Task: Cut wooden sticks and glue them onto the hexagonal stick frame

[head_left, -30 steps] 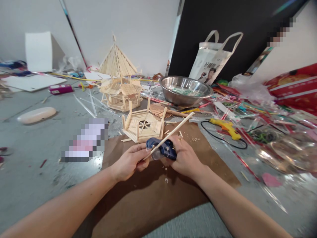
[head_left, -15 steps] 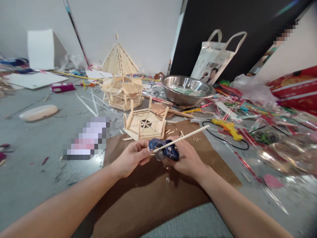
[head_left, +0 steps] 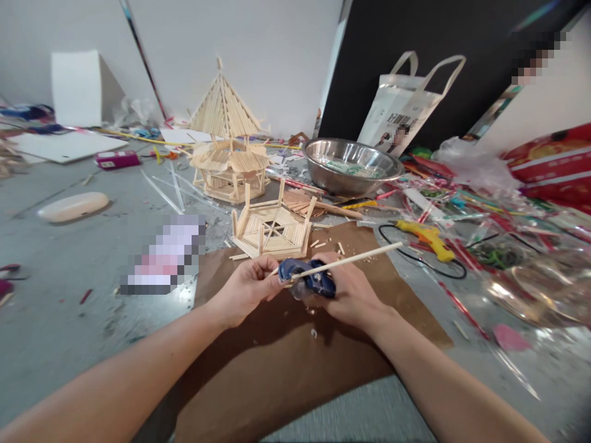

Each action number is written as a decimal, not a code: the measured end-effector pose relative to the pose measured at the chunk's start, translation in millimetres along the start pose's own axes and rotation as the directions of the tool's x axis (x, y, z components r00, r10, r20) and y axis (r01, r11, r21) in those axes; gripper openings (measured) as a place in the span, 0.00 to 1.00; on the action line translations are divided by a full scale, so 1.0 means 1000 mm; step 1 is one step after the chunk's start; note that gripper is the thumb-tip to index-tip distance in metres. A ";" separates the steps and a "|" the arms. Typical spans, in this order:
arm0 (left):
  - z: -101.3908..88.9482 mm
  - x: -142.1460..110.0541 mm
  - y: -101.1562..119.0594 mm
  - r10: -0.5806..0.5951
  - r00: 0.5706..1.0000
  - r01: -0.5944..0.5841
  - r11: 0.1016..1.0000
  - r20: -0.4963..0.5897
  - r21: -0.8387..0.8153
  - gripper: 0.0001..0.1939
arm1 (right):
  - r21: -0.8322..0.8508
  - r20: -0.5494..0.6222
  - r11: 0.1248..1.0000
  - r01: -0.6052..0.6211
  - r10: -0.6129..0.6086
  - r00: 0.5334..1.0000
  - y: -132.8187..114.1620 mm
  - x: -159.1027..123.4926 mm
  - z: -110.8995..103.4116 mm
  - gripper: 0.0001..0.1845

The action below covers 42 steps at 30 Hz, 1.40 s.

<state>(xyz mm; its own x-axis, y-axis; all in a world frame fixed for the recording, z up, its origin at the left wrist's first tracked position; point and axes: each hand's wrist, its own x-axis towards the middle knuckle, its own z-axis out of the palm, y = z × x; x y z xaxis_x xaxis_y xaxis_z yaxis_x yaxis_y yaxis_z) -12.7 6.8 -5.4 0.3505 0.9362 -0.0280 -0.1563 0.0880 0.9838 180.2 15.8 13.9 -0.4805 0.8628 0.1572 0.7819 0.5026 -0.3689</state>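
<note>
My left hand [head_left: 249, 286] pinches a slim pale wooden stick [head_left: 364, 254] near its lower end. From there the stick slants up to the right, across a dark blue hand tool [head_left: 318, 283]. Wrapped round that tool is my right hand [head_left: 353, 286], which hides much of it; its exact kind is unclear. Just beyond both hands stands a six-sided wooden stick base [head_left: 277, 231] with short upright posts. Behind it rises a pavilion model [head_left: 228, 166] of the same sticks, with a pointed roof. Brown paper [head_left: 258, 381] lies beneath my hands.
A steel bowl [head_left: 323, 175] stands at the back, before a white bag [head_left: 392, 114]. To the right lie a yellow glue gun [head_left: 427, 240] with its black cord and clear plastic wrapping [head_left: 545, 283]. A blurred-out phone [head_left: 166, 252] and white oval case [head_left: 74, 207] lie left.
The stick has slid a little to the right across the blue tool, its free end reaching farther out. Both hands keep nearly the same place; the view has shifted slightly.
</note>
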 end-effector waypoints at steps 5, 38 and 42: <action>0.001 0.000 0.004 0.001 1.000 0.000 1.000 -0.010 0.026 0.11 | 0.001 0.006 1.000 -0.008 0.008 1.000 -0.001 0.001 -0.002 0.20; 0.003 -0.002 0.005 -0.044 0.998 0.045 0.998 -0.034 0.039 0.12 | -0.041 -0.076 0.998 0.048 -0.051 0.996 0.008 0.000 0.007 0.24; 0.004 -0.002 0.004 -0.056 0.997 0.057 0.998 -0.048 0.004 0.12 | -0.045 -0.079 0.998 0.043 -0.046 0.996 0.008 0.000 0.006 0.22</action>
<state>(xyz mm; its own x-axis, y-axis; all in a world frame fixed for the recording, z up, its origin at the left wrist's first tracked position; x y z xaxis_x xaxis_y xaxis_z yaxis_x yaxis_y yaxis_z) -10.0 3.8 -0.1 0.3142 0.9449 -0.0918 -0.1325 0.1395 0.9813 183.9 19.5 5.6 -0.4835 0.8402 0.2455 0.7776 0.5411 -0.3202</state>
